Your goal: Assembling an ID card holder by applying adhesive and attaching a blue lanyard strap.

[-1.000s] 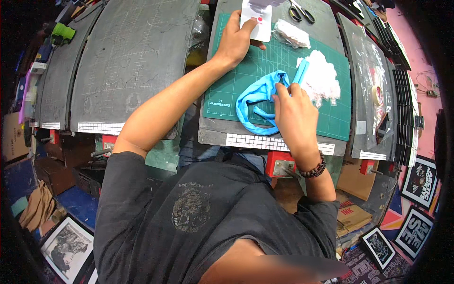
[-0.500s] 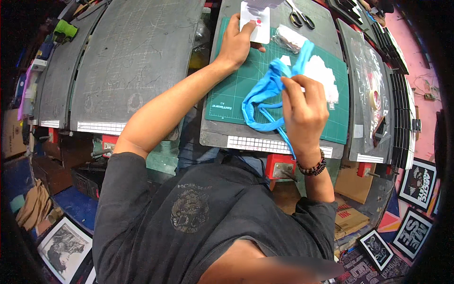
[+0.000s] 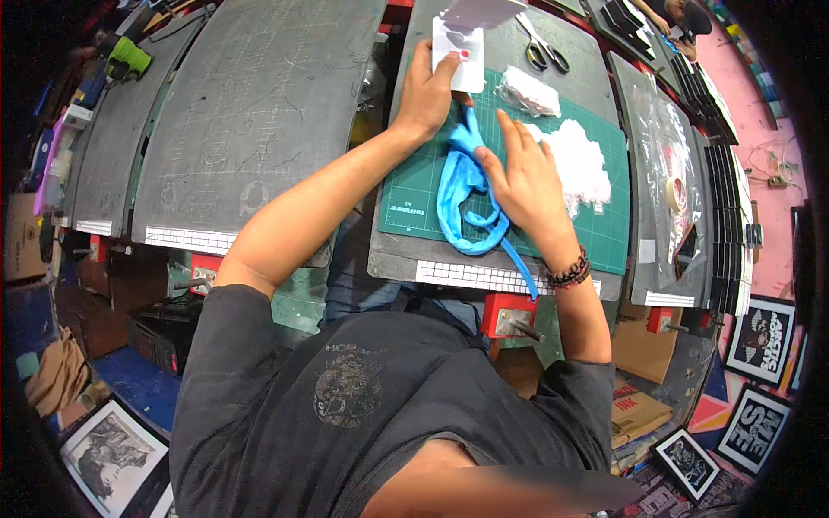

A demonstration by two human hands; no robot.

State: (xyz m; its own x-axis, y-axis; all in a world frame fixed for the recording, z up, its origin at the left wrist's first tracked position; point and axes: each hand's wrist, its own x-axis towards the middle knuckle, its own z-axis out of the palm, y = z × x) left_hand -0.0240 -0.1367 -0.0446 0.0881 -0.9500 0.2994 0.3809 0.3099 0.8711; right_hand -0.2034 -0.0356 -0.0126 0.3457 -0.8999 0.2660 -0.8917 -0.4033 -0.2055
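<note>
Dark grey and broad, the worktop [image 3: 587,52] carries the whole scene, with a white gridded strip [image 3: 466,274] along its near edge. On top of it lies the green gridded cutting mat [image 3: 414,194], set slightly askew, and here's the centrepiece: a bright blue, soft fabric band [image 3: 451,203], curled into a loose loop on the mat, a thin tail crossing the gridded strip by the right wrist.

The right hand [image 3: 531,186] sits just right of that loop, fingers straight and parted, nothing gripped between them; the thumb is right up against the upper part of the blue, though whether it touches, I cannot tell. Over to the left hand [image 3: 423,99], closed on a white rectangular card with a red dot [image 3: 462,76], thumb laid across its face. The band's upper end runs up to the lower fingers of this hand; whether they pinch it is hidden.

Right of the right hand, there's a crumpled white heap [image 3: 579,164] on the mat. Beyond it, a white bundle in clear plastic [image 3: 528,91], then black-handled scissors [image 3: 553,50], and smallest of all, a dark beaded bracelet [image 3: 570,270] circling the right wrist.
</note>
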